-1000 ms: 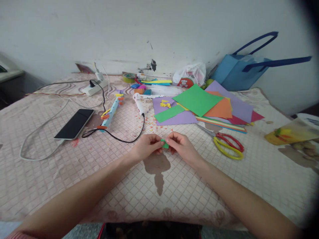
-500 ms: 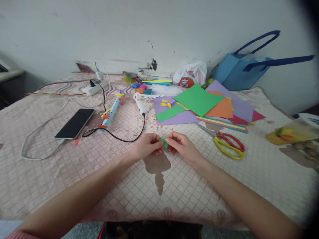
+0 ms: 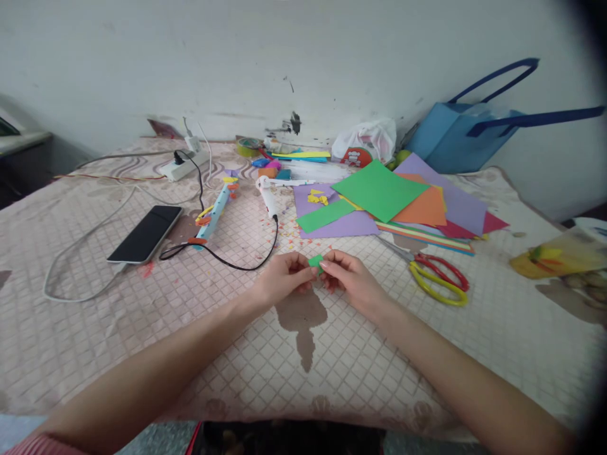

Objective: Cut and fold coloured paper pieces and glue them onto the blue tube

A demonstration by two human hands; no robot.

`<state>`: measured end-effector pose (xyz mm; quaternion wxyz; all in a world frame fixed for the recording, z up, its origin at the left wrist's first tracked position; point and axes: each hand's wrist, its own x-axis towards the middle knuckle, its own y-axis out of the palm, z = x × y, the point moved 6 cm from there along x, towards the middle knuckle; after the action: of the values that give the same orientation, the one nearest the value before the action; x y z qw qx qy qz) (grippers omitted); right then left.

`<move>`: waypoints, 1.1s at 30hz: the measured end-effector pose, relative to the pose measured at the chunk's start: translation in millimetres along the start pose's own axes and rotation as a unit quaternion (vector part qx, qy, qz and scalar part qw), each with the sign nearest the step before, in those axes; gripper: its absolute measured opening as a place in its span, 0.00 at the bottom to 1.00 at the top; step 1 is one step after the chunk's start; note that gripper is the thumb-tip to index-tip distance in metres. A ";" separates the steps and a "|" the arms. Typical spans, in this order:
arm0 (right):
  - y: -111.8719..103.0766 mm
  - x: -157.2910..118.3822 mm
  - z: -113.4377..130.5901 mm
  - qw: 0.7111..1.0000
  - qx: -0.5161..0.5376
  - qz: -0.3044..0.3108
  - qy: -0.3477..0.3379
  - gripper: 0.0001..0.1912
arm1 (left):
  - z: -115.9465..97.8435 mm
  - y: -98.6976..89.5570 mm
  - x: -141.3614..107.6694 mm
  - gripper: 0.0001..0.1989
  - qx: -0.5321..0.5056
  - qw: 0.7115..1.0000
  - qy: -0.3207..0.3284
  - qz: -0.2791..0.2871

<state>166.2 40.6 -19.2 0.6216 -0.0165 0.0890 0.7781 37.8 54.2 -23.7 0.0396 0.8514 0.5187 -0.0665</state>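
A small green piece of paper [image 3: 315, 260] is pinched between both my hands above the table, near its middle. My left hand [image 3: 288, 273] grips its left side with thumb and fingertips. On the right side, the thumb and fingers of my right hand [image 3: 345, 273] close on it. Just beyond lie scissors [image 3: 439, 278] with one red and one yellow handle, to the right of my right hand. Green sheets of paper [image 3: 379, 189] rest on purple and orange sheets farther back. Crumpled yellow paper bits [image 3: 317, 198] sit on the purple sheet.
A white glue gun [image 3: 268, 199] trails a black cord left of centre. Beside it stand a decorated light-blue strip [image 3: 215, 215], a charging phone [image 3: 146, 235] and a power strip [image 3: 184, 165]. At right are a blue bag [image 3: 459, 139] and a plastic cup [image 3: 554, 258] lying tilted.
The green piece has turned between my fingers and shows a flatter face above the fingertips. Both hands stay close together; the whole view has shifted slightly.
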 end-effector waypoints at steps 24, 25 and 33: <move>-1.3 0.4 -1.3 1.000 -0.015 -0.004 -0.021 0.09 | -1.3 2.8 -1.6 0.13 -0.001 1.000 0.006 -0.004; -1.2 0.6 -1.5 1.000 -0.016 -0.003 -0.021 0.09 | -1.2 2.5 -1.5 0.13 0.000 1.000 0.008 -0.004; -1.5 1.3 -2.4 1.000 -0.011 -0.016 -0.018 0.09 | -4.1 0.7 -0.9 0.12 0.016 1.000 0.020 -0.006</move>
<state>167.1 41.7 -21.9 0.6349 -0.0106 0.0690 0.7694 38.3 53.6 -19.5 0.0155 0.8502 0.5230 -0.0579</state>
